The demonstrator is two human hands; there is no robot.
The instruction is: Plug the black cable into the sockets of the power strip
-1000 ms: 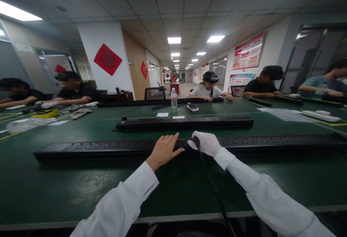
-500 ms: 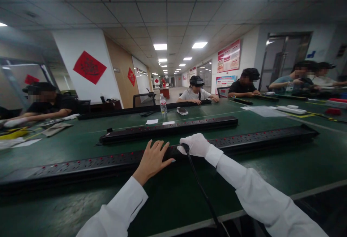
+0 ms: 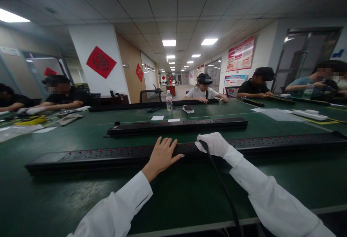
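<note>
On the green table (image 3: 187, 201), the near power strip (image 3: 108, 154) lies beneath the spread left hand (image 3: 162, 156), and the gloved right hand (image 3: 215, 144) grips a plug (image 3: 204, 145), which drag from the cord (image 3: 221, 180) could tilt.

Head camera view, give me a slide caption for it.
Bare left hand on a long black power strip; gloved right hand holding a corded black plug.

Arms (image 3: 279, 197): angling forward
Left hand (image 3: 162, 156): holding bare fingers (image 3: 163, 144) spread, palm facing down
Right hand (image 3: 213, 144): holding gloved fingers curled
</note>
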